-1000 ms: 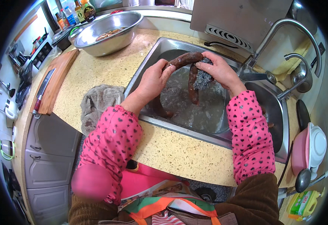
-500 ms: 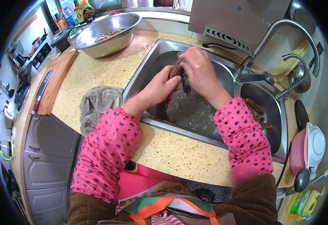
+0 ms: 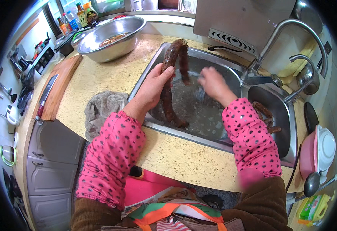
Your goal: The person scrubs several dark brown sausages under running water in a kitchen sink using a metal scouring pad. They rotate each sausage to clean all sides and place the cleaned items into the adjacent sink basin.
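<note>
Dark sausage (image 3: 171, 82) hangs over the sink (image 3: 214, 115), my left hand's (image 3: 151, 90) fingers clamped round it; my right hand's (image 3: 212, 84) fingers grip a scrubber (image 3: 200, 91).

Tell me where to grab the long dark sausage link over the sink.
Grip the sausage mid-length from its left side, where the left hand already wraps it. It hangs folded, bend up top, so a lower grip would probably let it flop.

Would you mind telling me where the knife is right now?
In the head view, the knife lies on the wooden cutting board at the counter's far left, left of the grey cloth.
</note>
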A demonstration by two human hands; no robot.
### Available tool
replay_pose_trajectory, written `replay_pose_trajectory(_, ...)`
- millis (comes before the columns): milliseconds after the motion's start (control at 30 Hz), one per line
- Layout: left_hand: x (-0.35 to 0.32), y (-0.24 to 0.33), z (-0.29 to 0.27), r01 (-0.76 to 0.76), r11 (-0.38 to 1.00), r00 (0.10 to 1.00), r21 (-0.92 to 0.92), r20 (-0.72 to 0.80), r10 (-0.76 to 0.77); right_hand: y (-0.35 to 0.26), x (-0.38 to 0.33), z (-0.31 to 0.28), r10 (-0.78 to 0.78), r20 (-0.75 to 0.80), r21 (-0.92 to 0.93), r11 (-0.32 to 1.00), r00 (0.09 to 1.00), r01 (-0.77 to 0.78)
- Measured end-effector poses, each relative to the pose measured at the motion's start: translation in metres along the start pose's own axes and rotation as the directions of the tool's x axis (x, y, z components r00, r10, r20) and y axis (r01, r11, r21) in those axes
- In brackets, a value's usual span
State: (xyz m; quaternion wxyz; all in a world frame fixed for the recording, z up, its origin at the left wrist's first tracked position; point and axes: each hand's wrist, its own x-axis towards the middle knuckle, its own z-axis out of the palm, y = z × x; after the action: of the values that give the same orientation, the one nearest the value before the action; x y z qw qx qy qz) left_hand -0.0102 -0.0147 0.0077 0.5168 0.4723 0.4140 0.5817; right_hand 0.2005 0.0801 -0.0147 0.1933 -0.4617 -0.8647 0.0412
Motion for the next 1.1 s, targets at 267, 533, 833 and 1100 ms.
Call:
replay_pose_trajectory(267,0.010,0.000,-0.024,-0.048,0.997,0.985,-0.067,-0.166,0.036,-0.010,-0.028,0.044,-0.123,0.704,-0.087,0.962,0.700,0.257)
replay_pose_trajectory(533,0.005,0.005,-0.020,0.001,0.996,0.979,-0.093,-0.201,-0.019,0.022,-0.008,0.041,-0.057,0.273,0.016,0.998,0.960,0.054)
replay_pose_trajectory(833,0.001,0.004,-0.001,0.156,0.984,0.979,-0.088,-0.115,-0.166,-0.072,0.020,-0.052,-0.320,-0.581,0.142,0.866,0.749,0.480)
replay_pose_trajectory(1100,0.001,0.004,0.007,0.187,0.931,0.938,-0.313,-0.224,-0.264,-0.106,-0.014,-0.022,-0.495,-0.336,0.257,0.771,0.802,0.583)
